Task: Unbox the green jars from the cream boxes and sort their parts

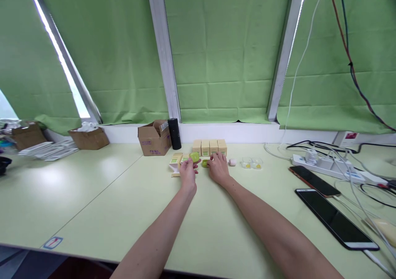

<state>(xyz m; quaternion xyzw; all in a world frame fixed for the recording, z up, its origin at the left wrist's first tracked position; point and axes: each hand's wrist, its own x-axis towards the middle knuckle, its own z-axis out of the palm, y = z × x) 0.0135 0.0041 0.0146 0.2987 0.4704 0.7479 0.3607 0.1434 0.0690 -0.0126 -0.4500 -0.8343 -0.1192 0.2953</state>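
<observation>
Out over the table, my left hand (188,172) is closed on a small yellow-green case (194,156), held up between thumb and fingers. My right hand (218,167) reaches down to the tabletop beside it, its fingers at a second small green piece (204,163). Whether the right fingers grip that piece or only touch it, I cannot tell. Left of my left hand lies an opened small carton (175,162) with its flaps out. Close to the right hand are a small pale pink item (232,162) and a clear twin-cup tray (251,163) with yellow spots inside.
Several small tan boxes (209,147) stand in a row behind my hands. Farther left are an open cardboard box (154,139) and a black cylinder (175,134). On the right lie two phones (335,219), a power strip (328,167) and tangled cables.
</observation>
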